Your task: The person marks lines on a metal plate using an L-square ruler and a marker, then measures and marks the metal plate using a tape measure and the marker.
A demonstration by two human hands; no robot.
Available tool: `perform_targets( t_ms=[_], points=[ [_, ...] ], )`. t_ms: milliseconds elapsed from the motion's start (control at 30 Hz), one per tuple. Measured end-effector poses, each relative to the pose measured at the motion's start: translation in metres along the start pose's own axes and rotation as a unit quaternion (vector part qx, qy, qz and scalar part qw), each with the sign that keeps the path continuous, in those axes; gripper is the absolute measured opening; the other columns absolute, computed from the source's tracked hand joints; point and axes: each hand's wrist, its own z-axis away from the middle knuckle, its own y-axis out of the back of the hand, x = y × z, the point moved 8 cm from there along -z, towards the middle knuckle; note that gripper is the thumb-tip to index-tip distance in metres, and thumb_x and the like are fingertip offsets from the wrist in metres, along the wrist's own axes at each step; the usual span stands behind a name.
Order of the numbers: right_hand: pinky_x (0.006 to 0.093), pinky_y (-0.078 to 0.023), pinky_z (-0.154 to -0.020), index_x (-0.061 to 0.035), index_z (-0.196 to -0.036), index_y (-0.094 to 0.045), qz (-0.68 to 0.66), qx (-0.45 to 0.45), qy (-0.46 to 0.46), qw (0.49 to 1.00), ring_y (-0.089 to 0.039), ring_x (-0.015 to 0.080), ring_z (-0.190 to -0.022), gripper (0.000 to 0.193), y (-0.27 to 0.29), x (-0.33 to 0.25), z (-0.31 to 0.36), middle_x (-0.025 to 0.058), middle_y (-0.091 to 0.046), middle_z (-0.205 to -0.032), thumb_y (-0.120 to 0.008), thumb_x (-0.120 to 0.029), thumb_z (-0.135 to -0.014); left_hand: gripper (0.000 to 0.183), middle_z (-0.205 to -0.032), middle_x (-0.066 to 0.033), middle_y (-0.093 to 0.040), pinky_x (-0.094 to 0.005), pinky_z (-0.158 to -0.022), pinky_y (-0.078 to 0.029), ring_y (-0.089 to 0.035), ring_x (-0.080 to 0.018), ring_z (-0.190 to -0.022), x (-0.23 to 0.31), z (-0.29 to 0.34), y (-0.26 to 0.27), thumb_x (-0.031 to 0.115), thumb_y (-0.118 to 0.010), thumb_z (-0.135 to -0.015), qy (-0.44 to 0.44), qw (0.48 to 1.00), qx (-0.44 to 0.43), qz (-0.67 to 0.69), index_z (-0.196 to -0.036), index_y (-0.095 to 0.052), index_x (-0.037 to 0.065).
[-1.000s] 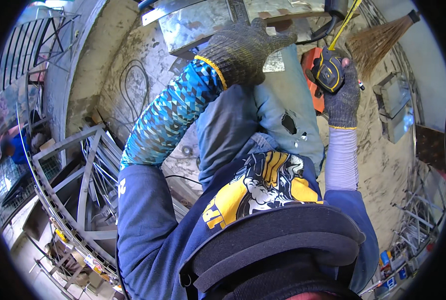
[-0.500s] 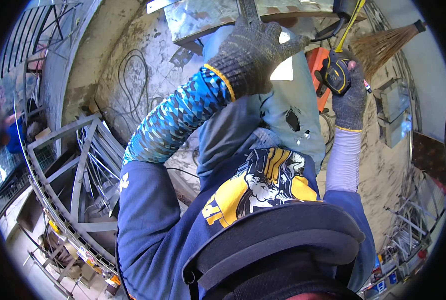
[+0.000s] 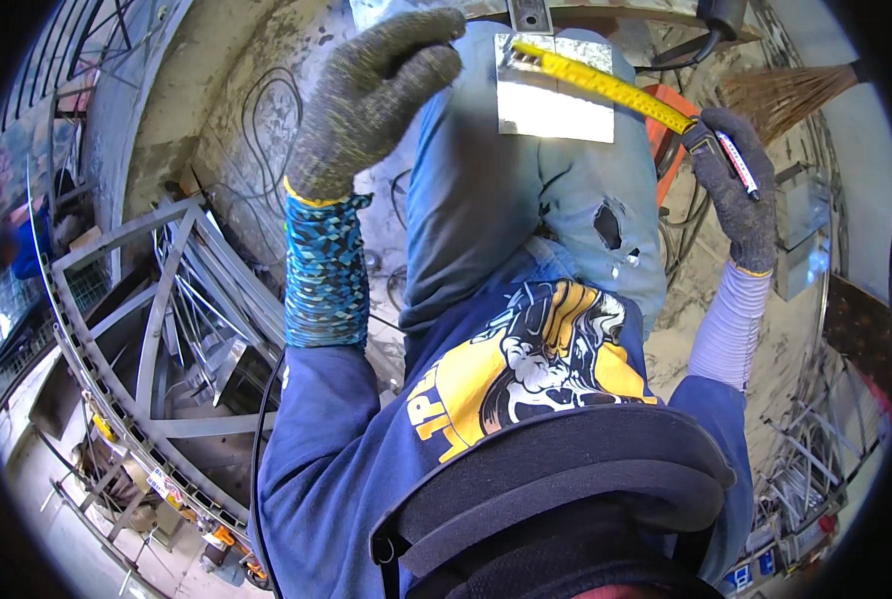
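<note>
My right hand, in a dark grey knit glove, grips a black tape measure. A white marker pen with red on it is held along the same hand. From the case a yellow tape blade runs out leftward, its hooked end above a small shiny metal plate that lies on my thighs. My left hand, gloved as well, is raised left of my knees. Its thumb and fingers are apart, with nothing visible between them; the plate is to its right.
Ahead of my knees is a flat metal bar with a hole. A straw broom and an orange-red object are at the right. Welded metal frames stand at the left, and a loose cable lies on the floor.
My left hand has moved left, away from the metal bar and off my knees. The tape blade has swung from pointing forward to lying leftward over the plate, which is now uncovered.
</note>
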Motion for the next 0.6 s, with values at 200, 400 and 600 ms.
perform_targets(
  t_ms=[200,400,600],
  points=[
    [0.0327,-0.053,-0.089,-0.0002,-0.118,-0.065,0.034,-0.055,0.109,0.992,-0.067,0.0204,-0.101,0.035,-0.009,-0.017,0.001,0.0112,-0.066,-0.111,-0.077,-0.012,-0.087,0.034,-0.119,-0.0126,-0.072,-0.0320,-0.093,-0.056,-0.069,-0.0168,-0.105,-0.007,0.011,-0.017,0.012,-0.068,-0.100,-0.105,0.986,-0.024,-0.125,-0.131,-0.064,-0.001],
    [0.0362,-0.053,-0.090,-0.0009,-0.119,-0.064,0.110,-0.040,0.162,0.980,-0.068,0.0259,-0.102,0.039,-0.002,-0.035,0.005,0.0134,-0.067,-0.112,-0.078,-0.011,-0.083,0.031,-0.123,-0.0127,-0.072,-0.0319,-0.095,-0.055,-0.068,-0.0173,-0.109,-0.016,0.012,-0.028,0.010,-0.071,-0.097,-0.068,0.988,-0.093,-0.105,-0.126,-0.068,-0.001],
    [0.0371,-0.054,-0.090,-0.0016,-0.117,-0.066,0.146,-0.035,0.199,0.968,-0.068,0.0285,-0.100,0.043,-0.015,-0.061,0.012,0.0140,-0.068,-0.110,-0.081,-0.014,-0.078,0.032,-0.095,-0.0101,-0.070,-0.0325,-0.081,-0.054,-0.067,-0.0195,-0.088,0.005,0.010,-0.034,0.005,-0.078,-0.087,-0.128,0.965,-0.071,-0.218,-0.118,-0.072,0.002]
  ],
)
